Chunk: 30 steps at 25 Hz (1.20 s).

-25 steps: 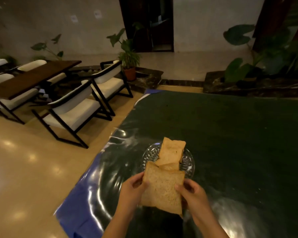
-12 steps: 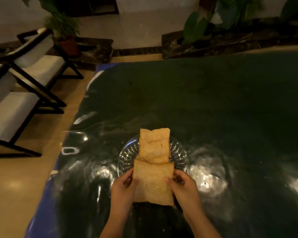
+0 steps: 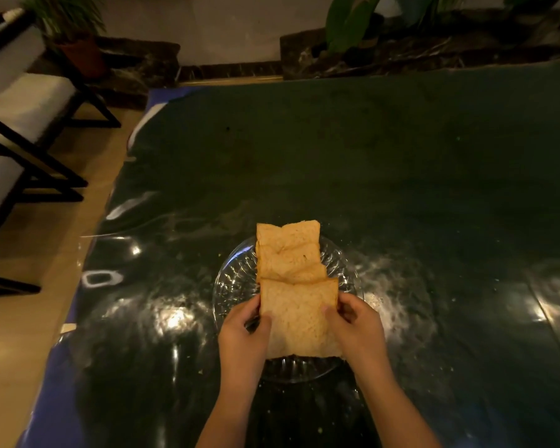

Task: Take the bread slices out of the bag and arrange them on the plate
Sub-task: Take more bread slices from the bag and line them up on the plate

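A clear ribbed glass plate [image 3: 232, 286] sits on the dark table near me. Two overlapping bread slices [image 3: 288, 253] lie on its far half. A third bread slice [image 3: 296, 315] is over the plate's near half, its far edge lapping onto the others. My left hand [image 3: 244, 334] pinches that slice's left edge and my right hand [image 3: 358, 328] grips its right edge. No bag is in view.
The table [image 3: 401, 173] is covered with dark green cloth under shiny clear plastic, with crumbs scattered around the plate. Black-framed chairs with white cushions [image 3: 23, 105] stand on the floor at the left. Potted plants [image 3: 75, 43] and a stone ledge line the far side.
The view tilted down toward the table. Both hands moved the held slice forward and lower, so it now overlaps the near edge of the slices on the plate.
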Motion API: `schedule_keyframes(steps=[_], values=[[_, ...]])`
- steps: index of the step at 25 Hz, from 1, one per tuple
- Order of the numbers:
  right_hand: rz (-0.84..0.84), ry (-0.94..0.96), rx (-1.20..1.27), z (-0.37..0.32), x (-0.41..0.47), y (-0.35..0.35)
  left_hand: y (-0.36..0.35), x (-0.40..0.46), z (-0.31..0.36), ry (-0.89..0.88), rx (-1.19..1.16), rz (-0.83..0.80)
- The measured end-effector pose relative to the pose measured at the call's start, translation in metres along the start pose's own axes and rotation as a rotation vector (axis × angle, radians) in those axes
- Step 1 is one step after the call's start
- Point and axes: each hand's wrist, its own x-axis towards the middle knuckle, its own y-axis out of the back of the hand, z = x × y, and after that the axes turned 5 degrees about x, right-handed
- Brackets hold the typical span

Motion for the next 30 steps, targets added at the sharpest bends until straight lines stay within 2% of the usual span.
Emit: schedule_keyframes(steps=[12, 17, 20, 23, 27, 30], values=[[0.019, 0.100, -0.318, 0.004, 0.003, -0.003, 0.001, -0.004, 0.001, -0.032, 0.032, 0.046], [0.100, 0.175, -0.442, -0.001, -0.004, -0.006, 0.002, -0.003, -0.001, -0.057, 0.088, 0.068], [0.078, 0.197, -0.390, -0.008, -0.014, -0.004, 0.010, -0.011, 0.000, -0.064, 0.074, 0.094], [0.040, 0.119, -0.293, -0.010, -0.024, 0.000, 0.019, -0.018, -0.005, -0.026, 0.059, 0.039], [0.008, 0.077, -0.305, -0.002, -0.028, -0.001, 0.022, -0.023, -0.014, -0.011, 0.105, -0.010], [0.028, 0.101, -0.327, 0.002, -0.028, -0.002, 0.021, -0.024, -0.017, -0.075, 0.185, -0.004]])
